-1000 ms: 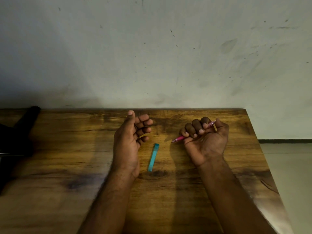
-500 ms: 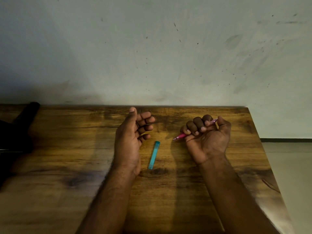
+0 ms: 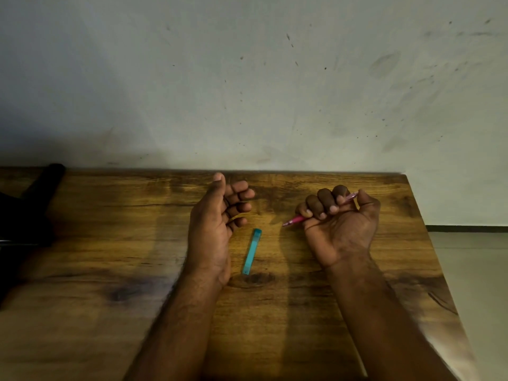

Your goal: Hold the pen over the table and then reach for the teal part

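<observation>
Your right hand (image 3: 341,224) has its fingers (image 3: 324,202) curled tight round the pink pen (image 3: 295,220), tip jutting left; a loosened fist could drop it onto the desk (image 3: 110,243). Your left hand (image 3: 217,224) sits loosely curled and holds nothing, just beside the teal cap (image 3: 252,251), which a nudge might roll. A dark object (image 3: 35,199), perhaps a stand, sits far left.

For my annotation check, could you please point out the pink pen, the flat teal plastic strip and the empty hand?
Pink pen (image 3: 294,220), head view: on its barrel below the gripping fingers.
Flat teal plastic strip (image 3: 252,251), head view: on its middle.
Left hand (image 3: 213,229), head view: on the palm.
</observation>
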Action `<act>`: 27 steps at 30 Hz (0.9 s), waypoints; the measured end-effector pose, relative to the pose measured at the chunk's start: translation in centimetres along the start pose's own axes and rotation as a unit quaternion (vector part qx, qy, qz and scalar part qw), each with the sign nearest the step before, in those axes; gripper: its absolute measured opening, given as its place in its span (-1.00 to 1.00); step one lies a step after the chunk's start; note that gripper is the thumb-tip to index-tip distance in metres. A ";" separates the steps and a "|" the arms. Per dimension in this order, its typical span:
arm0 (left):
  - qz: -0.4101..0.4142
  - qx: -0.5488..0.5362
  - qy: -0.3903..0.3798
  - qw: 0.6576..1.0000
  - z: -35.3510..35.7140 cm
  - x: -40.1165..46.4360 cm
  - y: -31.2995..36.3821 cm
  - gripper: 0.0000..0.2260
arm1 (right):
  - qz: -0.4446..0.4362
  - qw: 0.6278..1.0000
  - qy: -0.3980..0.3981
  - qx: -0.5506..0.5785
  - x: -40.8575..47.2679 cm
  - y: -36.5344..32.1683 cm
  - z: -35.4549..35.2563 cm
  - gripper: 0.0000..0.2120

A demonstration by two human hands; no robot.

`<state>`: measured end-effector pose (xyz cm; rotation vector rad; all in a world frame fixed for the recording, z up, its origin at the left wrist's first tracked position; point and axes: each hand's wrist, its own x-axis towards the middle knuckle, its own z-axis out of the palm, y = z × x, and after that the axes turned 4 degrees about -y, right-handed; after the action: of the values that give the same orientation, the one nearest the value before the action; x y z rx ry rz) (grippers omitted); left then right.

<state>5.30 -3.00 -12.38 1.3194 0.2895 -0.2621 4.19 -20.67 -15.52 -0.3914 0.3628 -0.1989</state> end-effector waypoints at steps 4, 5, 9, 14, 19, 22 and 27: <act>-0.002 0.001 0.002 1.000 0.0 0.1 0.0 -0.56 | 0.007 1.000 0.005 0.002 0.0 0.0 0.0 -0.59; -0.001 0.002 0.001 1.000 -0.1 0.1 0.0 -0.56 | 0.007 1.000 0.006 0.000 0.0 0.0 0.1 -0.61; 0.000 0.006 0.001 1.000 -0.1 0.0 0.0 -0.57 | 0.005 1.000 0.007 0.000 0.0 0.0 0.2 -0.61; -0.001 0.004 0.000 1.000 0.0 0.1 0.0 -0.57 | 0.005 1.000 0.011 0.004 0.0 -0.1 0.1 -0.56; 0.000 0.005 -0.001 1.000 -0.1 0.1 -0.1 -0.57 | 0.005 1.000 0.002 -0.001 0.0 -0.1 0.1 -0.57; 0.002 0.007 -0.002 1.000 -0.1 0.1 -0.1 -0.57 | 0.006 1.000 0.004 -0.002 0.1 0.0 0.1 -0.56; -0.002 0.002 -0.005 1.000 0.0 0.0 0.1 -0.54 | 0.009 1.000 0.004 -0.001 0.1 0.0 0.0 -0.56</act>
<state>5.33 -2.95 -12.30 1.3213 0.2828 -0.2723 4.26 -20.66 -15.57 -0.3899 0.3743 -0.1821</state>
